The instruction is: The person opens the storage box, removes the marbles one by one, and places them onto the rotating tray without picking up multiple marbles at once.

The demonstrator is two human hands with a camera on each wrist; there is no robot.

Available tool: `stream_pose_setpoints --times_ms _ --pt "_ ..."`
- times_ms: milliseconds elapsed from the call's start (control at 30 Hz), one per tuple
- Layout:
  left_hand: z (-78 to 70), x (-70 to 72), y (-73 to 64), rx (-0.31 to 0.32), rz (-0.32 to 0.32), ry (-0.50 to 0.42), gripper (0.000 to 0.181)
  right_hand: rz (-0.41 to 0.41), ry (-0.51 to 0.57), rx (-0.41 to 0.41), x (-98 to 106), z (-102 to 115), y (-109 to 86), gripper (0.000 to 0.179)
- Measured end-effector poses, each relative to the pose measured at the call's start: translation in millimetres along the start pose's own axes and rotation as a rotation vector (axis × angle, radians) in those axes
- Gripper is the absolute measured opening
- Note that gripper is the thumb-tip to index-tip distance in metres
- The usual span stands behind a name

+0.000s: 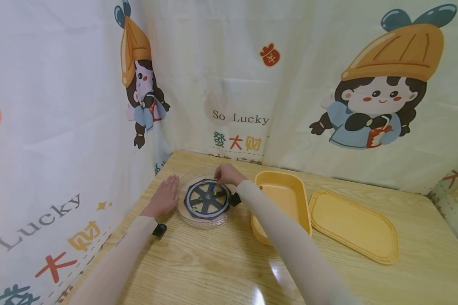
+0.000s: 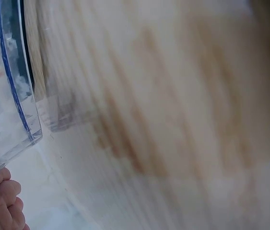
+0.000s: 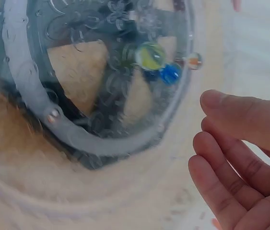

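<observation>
A clear round dish (image 1: 203,223) stands on the table over a dark wheel-like shape with spokes and a pale ring. In the right wrist view a yellow-green marble (image 3: 150,56) and a blue marble (image 3: 170,73) lie together in it, with an orange-and-clear marble (image 3: 195,61) near the rim. My left hand (image 1: 166,195) rests against the dish's left side, fingers extended; its fingers (image 2: 9,191) touch the clear wall in the left wrist view. Over the far right rim hovers my right hand (image 1: 229,174), thumb and fingers loosely bent, nothing visible between them.
Right of the dish stands a yellow plastic bin (image 1: 304,203) with a small dark marble (image 1: 261,187) at its left inner side, under my right forearm. A flat yellow lid (image 1: 355,226) lies farther right. Printed curtains (image 1: 297,106) hang behind and at the left.
</observation>
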State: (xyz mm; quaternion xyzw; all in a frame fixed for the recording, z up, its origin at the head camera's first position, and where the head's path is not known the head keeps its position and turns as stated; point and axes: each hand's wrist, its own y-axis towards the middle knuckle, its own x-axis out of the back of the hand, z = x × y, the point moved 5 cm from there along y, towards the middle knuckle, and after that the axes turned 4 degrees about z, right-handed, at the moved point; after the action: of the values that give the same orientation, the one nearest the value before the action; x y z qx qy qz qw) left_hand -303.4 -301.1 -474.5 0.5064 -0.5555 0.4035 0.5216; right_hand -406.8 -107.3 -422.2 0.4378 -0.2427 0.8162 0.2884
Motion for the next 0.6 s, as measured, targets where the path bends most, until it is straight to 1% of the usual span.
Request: stream_pose_setpoints --times_ms 133,267,367,500,600 --pt "-0.1 -1.0 0.5 0.000 0.007 -0.008 0.058 0.008 -0.004 0.028 12.7 6.6 -9.3 0.022" --pt "1.5 -2.1 0.9 -0.001 0.001 -0.010 0.059 -0.003 -0.017 0.061 27.8 13.1 -20.9 0.020" --pt "2.4 -2.5 0.4 -0.004 0.000 -0.011 0.060 -0.020 -0.060 0.093 37.7 15.9 -31.1 0.016" --pt "2.3 -2.7 0.6 -0.012 -0.001 -0.011 0.060 -0.040 -0.103 0.125 49.7 16.6 -49.6 0.014" --pt "2.1 -2.8 0.7 -0.018 0.000 -0.009 0.060 -0.041 -0.104 0.130 56.8 14.1 -66.4 0.014"
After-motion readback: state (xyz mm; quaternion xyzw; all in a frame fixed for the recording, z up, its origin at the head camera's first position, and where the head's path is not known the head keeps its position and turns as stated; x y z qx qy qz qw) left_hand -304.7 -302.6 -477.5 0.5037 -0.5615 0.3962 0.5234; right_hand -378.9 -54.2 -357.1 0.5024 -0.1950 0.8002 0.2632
